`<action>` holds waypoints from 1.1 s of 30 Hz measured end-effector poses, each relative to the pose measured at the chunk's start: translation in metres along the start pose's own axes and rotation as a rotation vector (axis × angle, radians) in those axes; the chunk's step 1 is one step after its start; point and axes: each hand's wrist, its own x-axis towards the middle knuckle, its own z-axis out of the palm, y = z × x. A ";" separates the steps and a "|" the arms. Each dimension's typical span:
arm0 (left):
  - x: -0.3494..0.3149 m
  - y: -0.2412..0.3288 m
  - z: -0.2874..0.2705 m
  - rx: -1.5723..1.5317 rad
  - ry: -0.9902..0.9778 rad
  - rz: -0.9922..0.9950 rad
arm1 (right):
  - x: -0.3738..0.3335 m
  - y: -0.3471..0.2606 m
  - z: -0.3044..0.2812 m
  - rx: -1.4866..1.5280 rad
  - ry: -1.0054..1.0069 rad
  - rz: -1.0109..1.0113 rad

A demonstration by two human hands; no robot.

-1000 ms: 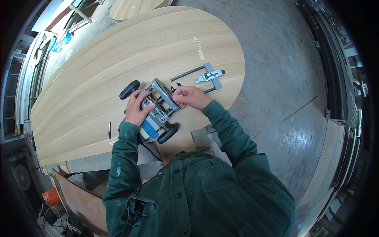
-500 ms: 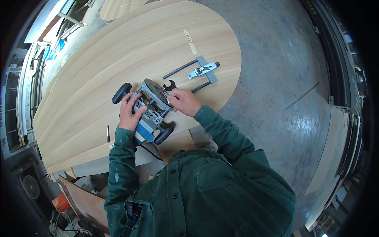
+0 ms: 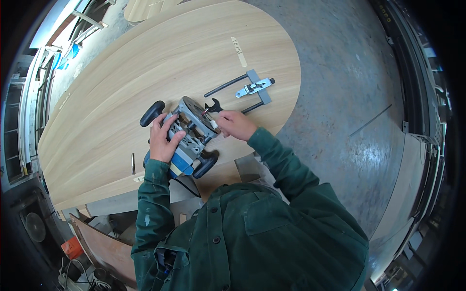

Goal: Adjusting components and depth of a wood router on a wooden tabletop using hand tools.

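A plunge router (image 3: 187, 136) with a grey body, blue motor end and black knobs lies on its side on the light wooden tabletop (image 3: 111, 121). My left hand (image 3: 164, 139) grips its body, fingers spread over the metal. From its round base (image 3: 196, 111) a red router bit (image 3: 205, 112) sticks out. Beside the base, my right hand (image 3: 236, 125) is closed in a pinch; a small white piece shows at the fingertips, but its kind is unclear. Just behind those fingers lies a black open-end wrench (image 3: 213, 105).
A router edge guide (image 3: 256, 87) with two rods lies to the right of the router. A strip of masking tape (image 3: 239, 52) is stuck farther back. A short metal rod (image 3: 133, 164) lies near the left hand. Concrete floor (image 3: 340, 72) borders the curved table edge.
My right hand has drawn slightly right, away from the router base, and the white piece at its fingertips shows more. The left hand stays on the router.
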 end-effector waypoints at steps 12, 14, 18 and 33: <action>0.006 0.041 0.017 -0.066 0.058 -0.029 | 0.019 -0.001 -0.025 0.331 -0.508 0.444; 0.023 0.077 0.044 -0.013 0.230 -0.021 | 0.011 0.008 -0.017 0.410 -0.477 0.438; 0.038 0.076 0.076 -0.023 0.398 -0.147 | 0.004 0.016 0.002 0.485 -0.250 0.314; 0.060 0.060 0.060 -0.145 0.278 -0.185 | 0.004 0.009 -0.009 0.645 -0.309 0.234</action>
